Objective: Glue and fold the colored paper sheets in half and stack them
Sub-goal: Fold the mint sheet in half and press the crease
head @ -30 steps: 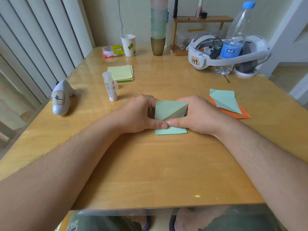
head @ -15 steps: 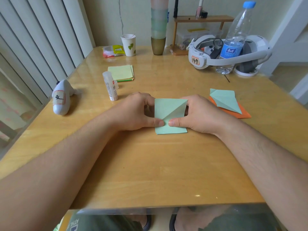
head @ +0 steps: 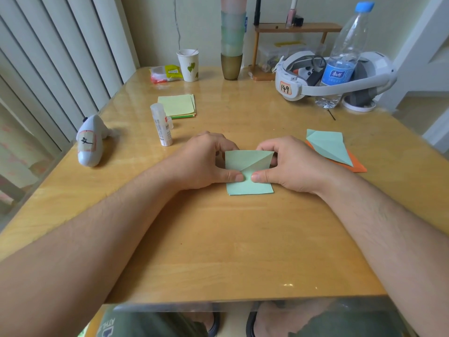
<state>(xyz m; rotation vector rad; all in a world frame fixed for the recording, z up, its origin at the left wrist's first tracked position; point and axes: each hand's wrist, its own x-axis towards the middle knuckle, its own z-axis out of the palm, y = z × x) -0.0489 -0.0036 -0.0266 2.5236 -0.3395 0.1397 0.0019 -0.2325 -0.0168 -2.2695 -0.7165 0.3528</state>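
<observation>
On your glossy wooden counter (head: 218,239), your left hand (head: 201,161) and right hand (head: 289,164) both pinch the folded pale-green paper sheet (head: 247,186), thumbs pressing its flap.

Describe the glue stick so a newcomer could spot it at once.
Start from the wooden table and go to its left half, behind the person's left hand. There the white glue stick stands upright, just in front of the flat yellow-green paper stack. It is the only slim capped tube there.
</observation>
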